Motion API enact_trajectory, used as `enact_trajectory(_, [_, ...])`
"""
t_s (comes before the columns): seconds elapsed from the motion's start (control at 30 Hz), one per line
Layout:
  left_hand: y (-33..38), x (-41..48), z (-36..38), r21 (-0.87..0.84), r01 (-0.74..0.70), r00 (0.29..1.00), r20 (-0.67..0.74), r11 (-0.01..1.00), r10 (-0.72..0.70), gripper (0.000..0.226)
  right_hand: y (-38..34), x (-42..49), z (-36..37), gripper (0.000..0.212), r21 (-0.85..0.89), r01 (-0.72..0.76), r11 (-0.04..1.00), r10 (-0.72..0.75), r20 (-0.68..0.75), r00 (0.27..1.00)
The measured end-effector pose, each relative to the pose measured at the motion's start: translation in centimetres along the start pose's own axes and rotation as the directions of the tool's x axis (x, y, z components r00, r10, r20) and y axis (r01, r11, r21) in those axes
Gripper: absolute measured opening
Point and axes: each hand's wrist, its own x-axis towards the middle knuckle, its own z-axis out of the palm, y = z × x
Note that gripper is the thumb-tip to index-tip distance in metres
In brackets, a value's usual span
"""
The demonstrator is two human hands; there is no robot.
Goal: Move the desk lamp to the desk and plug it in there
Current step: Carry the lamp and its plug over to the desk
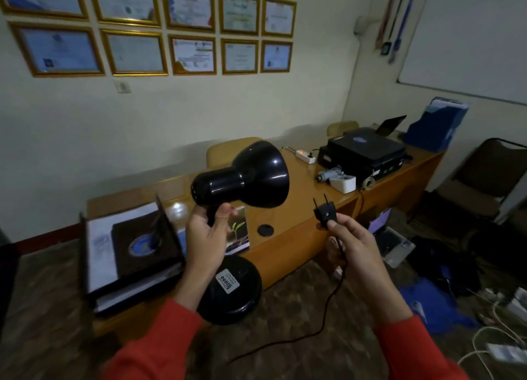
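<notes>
A black desk lamp (251, 177) hangs in the air in front of the wooden desk (288, 234). My left hand (205, 237) grips its neck just below the shade. The round base (231, 291), with a white label, sits below my wrist. My right hand (353, 242) pinches the black two-pin plug (325, 212), pins pointing up. The black cord (322, 319) trails down from that hand toward the floor. A white power strip (305, 155) with a lit red switch lies on the desk's far side.
Black binders and folders (134, 251) fill the desk's left end, a dark printer (365, 154) and a white adapter (343, 182) its right end. A chair (490, 174) stands at right. Cables, blue cloth (433, 302) and a second strip (502, 351) litter the carpet at right.
</notes>
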Motion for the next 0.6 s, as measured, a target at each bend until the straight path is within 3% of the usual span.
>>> enact_trajectory(0.13, [-3.4,4.8,5.6,-0.015,-0.002,1.000,0.000,1.000,0.002,0.041,-0.4,6.7,-3.2,0.025,-0.049,-0.019,0.999,0.019,0.009,1.000])
enact_trajectory(0.27, [-6.7,8.8,10.7,-0.021,0.017,1.000,-0.001,1.000,-0.017,0.036,-0.7,12.8,-5.8,0.017,-0.031,-0.029,0.999,0.028,-0.034,0.999])
enact_trajectory(0.4, [-10.2,12.9,15.0,-0.019,0.035,0.999,0.007,0.999,-0.035,0.009,-0.4,18.7,-7.9,0.018,-0.018,-0.029,0.999,0.029,-0.010,1.000])
enact_trajectory(0.6, [-15.7,19.8,21.0,-0.022,0.080,0.996,-0.025,0.997,-0.080,0.012,0.6,29.3,-10.1,0.020,-0.029,-0.025,0.999,0.025,-0.014,1.000])
